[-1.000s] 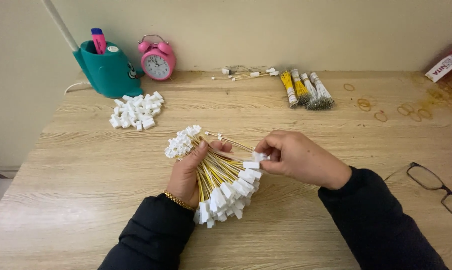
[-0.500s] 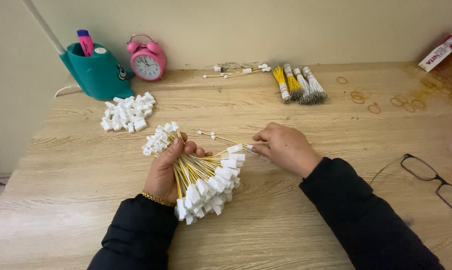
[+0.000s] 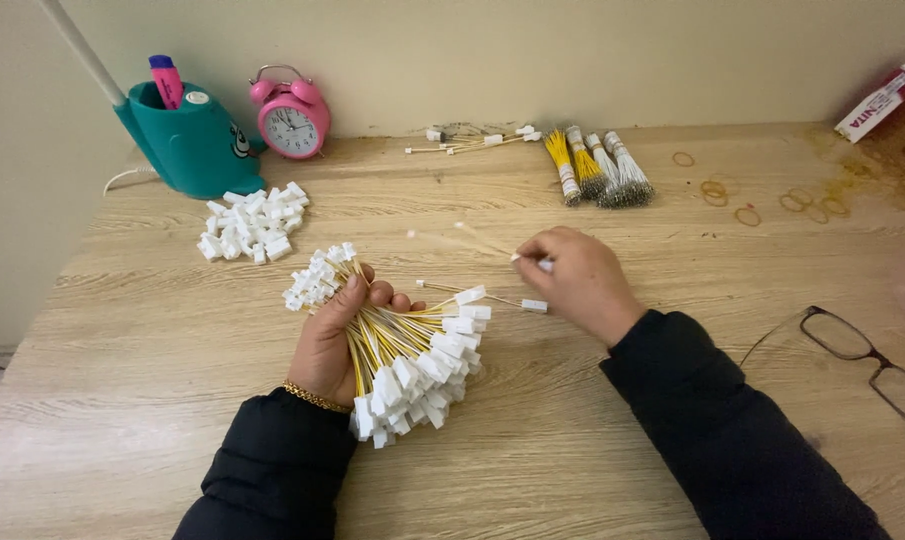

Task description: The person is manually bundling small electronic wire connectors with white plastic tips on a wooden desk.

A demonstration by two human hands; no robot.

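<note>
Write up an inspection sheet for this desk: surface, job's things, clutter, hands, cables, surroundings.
Surface: wooden desk, light grain, stained at far right.
Job's things: bundle of yellow and white wires with white connectors; pile of loose white connectors; tied wire bundles by the wall; a few finished wires beside them.
Clutter: rubber bands; glasses; pink alarm clock; teal pen holder; red and white box.
Hands: left hand grips the bundle; right hand pinches a single wire, blurred.
Cables: white cord behind the pen holder.
Surroundings: plain cream wall.
</note>
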